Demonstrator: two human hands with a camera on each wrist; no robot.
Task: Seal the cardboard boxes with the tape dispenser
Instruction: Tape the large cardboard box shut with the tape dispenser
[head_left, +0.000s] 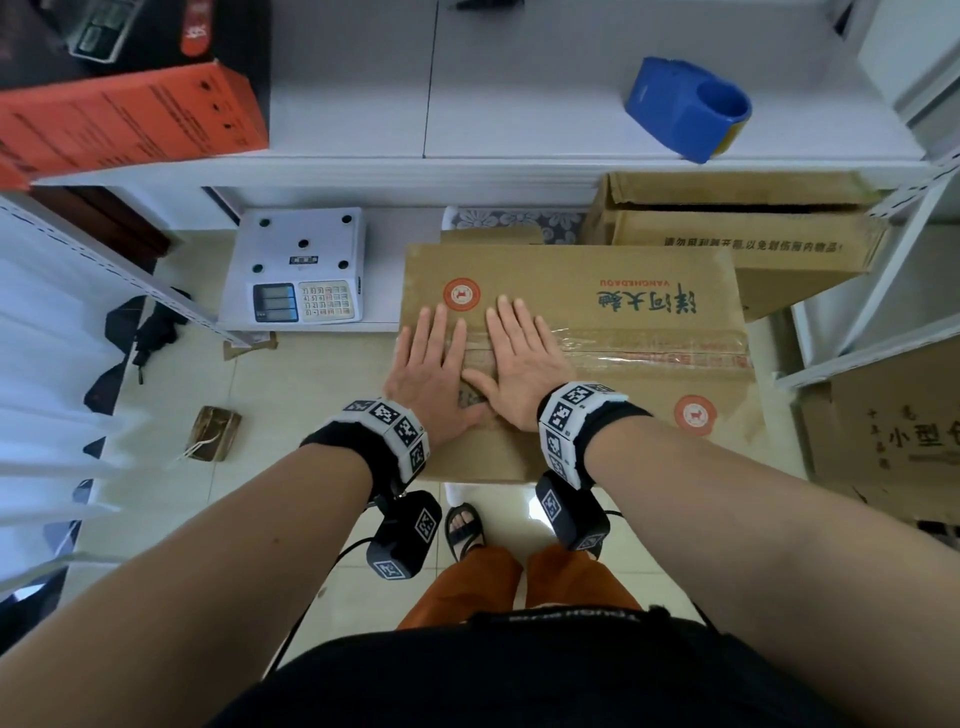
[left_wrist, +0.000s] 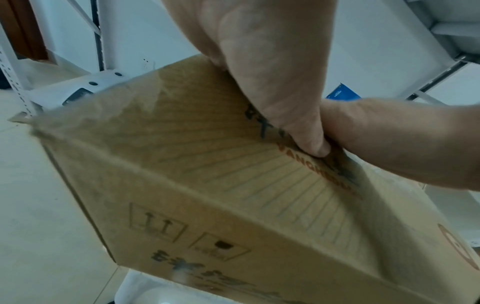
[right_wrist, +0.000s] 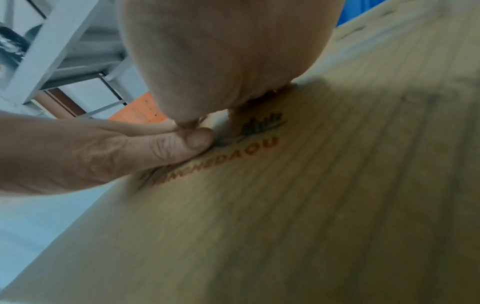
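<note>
Both wrist views are blurred; the fingertips are hidden behind the palms there. The cardboard box (head_left: 571, 353) is closed — contents not visible — with clear tape along its top seam. Left hand (head_left: 431, 371) and right hand (head_left: 519, 364) lie flat, fingers straight, pressing the box top at its 9 o'clock end. The blue tape dispenser (head_left: 685, 106) sits on the white shelf (head_left: 519, 78) at 1 o'clock. An open carton (head_left: 737, 228) stands behind — interior dark.

The cardboard box (head_left: 597, 291) is matt brown corrugated board, its ribs showing faintly, with a glossy, wrinkled clear tape strip (head_left: 649, 345) across the top. The tape dispenser (head_left: 688, 106) looks smooth blue plastic. Floor tiles (head_left: 291, 415) shine glossy.
</note>
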